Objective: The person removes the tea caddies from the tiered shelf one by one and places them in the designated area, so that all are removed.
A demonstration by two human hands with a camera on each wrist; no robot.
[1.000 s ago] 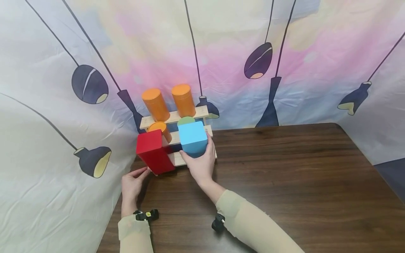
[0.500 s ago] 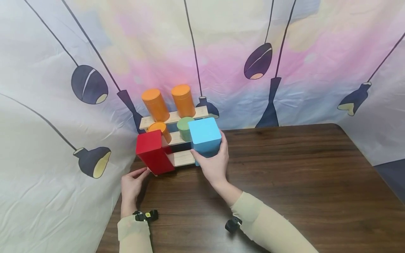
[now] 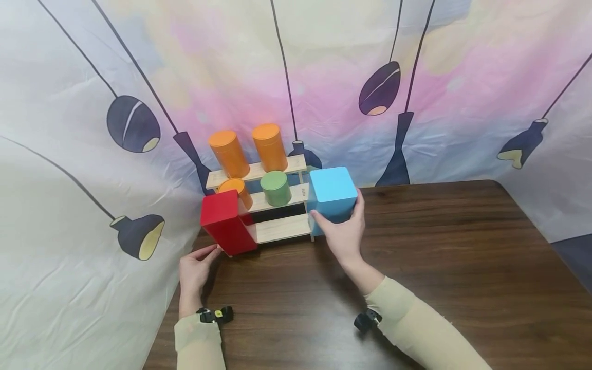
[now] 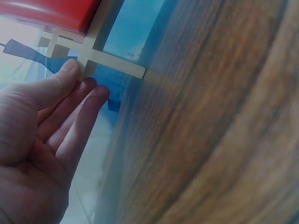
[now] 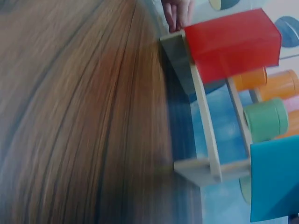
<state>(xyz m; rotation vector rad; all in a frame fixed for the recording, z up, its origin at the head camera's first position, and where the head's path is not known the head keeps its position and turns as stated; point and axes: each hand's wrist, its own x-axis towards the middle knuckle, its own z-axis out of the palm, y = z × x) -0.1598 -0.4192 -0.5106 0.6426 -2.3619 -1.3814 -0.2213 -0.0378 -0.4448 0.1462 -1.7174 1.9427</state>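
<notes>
My right hand [image 3: 348, 239] grips a blue square-topped box [image 3: 334, 192] at the right end of a small tiered wooden shelf [image 3: 283, 229]. The thumb lies on the box's near left side and fingers wrap its right side. In the right wrist view the blue box [image 5: 275, 179] shows just past the end of the rack. With thumb and fingertips, my left hand [image 4: 44, 126] pinches the wooden frame at the shelf's front left corner. Beside it, a tall red box [image 3: 226, 223] stands at the left of the lowest tier.
Two orange canisters [image 3: 270, 148] stand on the top tier. On the middle tier are a green canister [image 3: 276, 189] and another orange canister [image 3: 241, 194], partly behind the red box. The brown wooden table [image 3: 444, 267] stretches right; a printed cloth [image 3: 337, 92] hangs behind.
My right hand has carried the blue box rightward from before the shelf to its right end, uncovering the green canister and lower tier. The left hand has stayed at the corner.
</notes>
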